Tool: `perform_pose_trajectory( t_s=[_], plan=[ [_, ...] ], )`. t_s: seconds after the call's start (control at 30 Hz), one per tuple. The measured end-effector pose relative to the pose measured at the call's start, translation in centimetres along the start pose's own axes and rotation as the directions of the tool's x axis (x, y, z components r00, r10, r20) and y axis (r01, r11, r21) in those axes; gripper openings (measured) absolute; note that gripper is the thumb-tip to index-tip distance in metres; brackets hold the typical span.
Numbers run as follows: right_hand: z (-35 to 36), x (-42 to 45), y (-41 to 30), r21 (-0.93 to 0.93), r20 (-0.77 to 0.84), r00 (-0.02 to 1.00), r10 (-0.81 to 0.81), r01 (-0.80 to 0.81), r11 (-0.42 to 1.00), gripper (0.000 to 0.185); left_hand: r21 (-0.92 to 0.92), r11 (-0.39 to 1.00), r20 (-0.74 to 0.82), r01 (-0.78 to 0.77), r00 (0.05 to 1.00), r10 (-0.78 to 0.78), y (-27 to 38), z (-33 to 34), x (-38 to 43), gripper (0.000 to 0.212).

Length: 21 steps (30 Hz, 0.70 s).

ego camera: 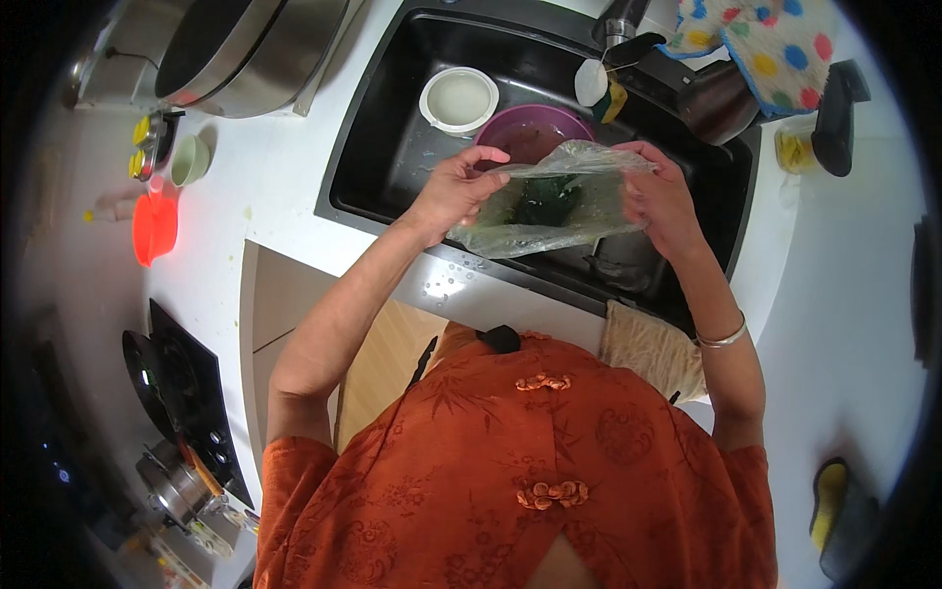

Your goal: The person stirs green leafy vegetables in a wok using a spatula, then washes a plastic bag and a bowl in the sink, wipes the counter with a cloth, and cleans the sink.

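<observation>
Over the black sink, I hold a clear plastic bag (pixel 486 239) stretched wide between both hands. My left hand (pixel 460 188) pinches one side of its mouth, thumb and forefinger on the film. On the opposite side, my right hand (pixel 659 199) grips the bag, its fingertips partly behind the plastic. Dark green matter (pixel 546 199) shows inside or through the bag; I cannot tell which. Just behind the bag, a purple basin (pixel 541 114) with liquid in it is partly hidden. A white round bowl (pixel 458 99) stands to its left in the sink.
The black sink (pixel 383 158) has a faucet (pixel 620 29) at its back. A polka-dot towel (pixel 780 59) hangs at the back right, and a beige cloth (pixel 651 350) over the front edge. Left are a red plastic scoop (pixel 156 228), a pale green cup (pixel 190 160) and a black cooktop (pixel 195 390).
</observation>
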State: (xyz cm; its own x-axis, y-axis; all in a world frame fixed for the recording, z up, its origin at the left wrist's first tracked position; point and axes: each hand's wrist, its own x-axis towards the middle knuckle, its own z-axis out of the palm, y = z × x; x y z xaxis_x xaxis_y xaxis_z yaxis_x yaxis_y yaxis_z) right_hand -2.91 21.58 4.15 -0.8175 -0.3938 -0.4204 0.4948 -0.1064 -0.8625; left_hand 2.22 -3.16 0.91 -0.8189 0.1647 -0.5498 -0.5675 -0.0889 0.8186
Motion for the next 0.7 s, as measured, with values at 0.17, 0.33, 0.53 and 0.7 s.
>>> perform_pose_trajectory(
  t_s=[0.17, 0.33, 0.53, 0.7],
  plan=[
    [0.7, -1.0, -1.3, -0.020, -0.002, 1.000, -0.020, 0.020, 1.000, 0.018, 0.020, 0.999, 0.012, -0.025, 1.000, 0.025, 0.4, 0.7, 0.0, 0.026],
    [1.2, -1.5, -2.1, -0.040, 0.010, 0.999, -0.032, 0.032, 0.999, 0.019, 0.012, 0.999, 0.029, -0.038, 0.999, 0.037, 0.8, 0.8, 0.0, 0.026],
    [1.6, -1.9, -2.6, -0.052, 0.026, 0.999, -0.043, 0.045, 0.998, 0.020, 0.000, 0.999, 0.037, -0.034, 0.999, 0.034, 1.3, 0.9, 0.1, 0.027],
    [2.0, -2.4, -3.4, -0.054, 0.048, 0.998, -0.036, 0.039, 0.998, 0.020, -0.010, 0.999, 0.063, -0.043, 0.997, 0.043, 1.3, 1.3, 0.3, 0.034]
  ],
)
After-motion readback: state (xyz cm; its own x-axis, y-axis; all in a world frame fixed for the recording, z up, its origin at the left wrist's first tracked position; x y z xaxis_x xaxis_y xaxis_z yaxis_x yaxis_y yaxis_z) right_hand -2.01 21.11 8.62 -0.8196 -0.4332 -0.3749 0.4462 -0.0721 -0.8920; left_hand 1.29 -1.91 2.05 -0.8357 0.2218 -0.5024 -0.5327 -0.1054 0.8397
